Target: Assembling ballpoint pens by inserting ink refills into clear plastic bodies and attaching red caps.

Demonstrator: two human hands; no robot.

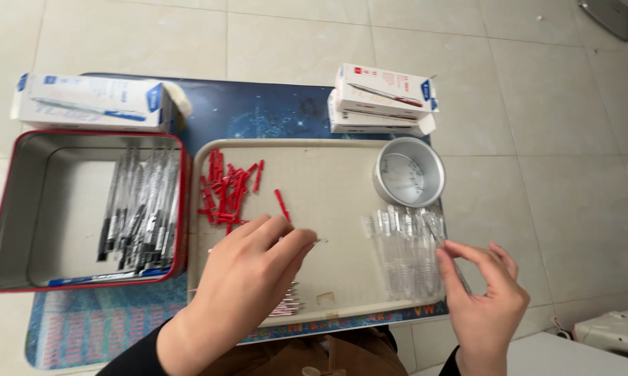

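The head camera looks down on a beige tray (328, 150) set on a dark blue mat (258, 108). The left hand (241, 278) sits at about 7 o'clock on the tray, its thumb and forefinger pinched shut on a thin pen refill (319, 241) whose tip pokes out toward 3 o'clock. The right hand (484, 292), at 4 o'clock, reaches with loosely curled fingers into a row of clear plastic pen barrels (404, 251) and seems to pinch one at its near end, though I cannot tell how firm the hold is. These parts look very light, stiff and smooth, likely to slip or roll, so a fingertip pinch near the middle or end probably suits them; the refill seems thin enough to bend if pressed. Red caps (225, 189) lie heaped at 10 o'clock, a round metal cup (409, 174) stands at 1 o'clock, and a red-rimmed tin (21, 209) at 9 o'clock holds assembled pens (140, 212).
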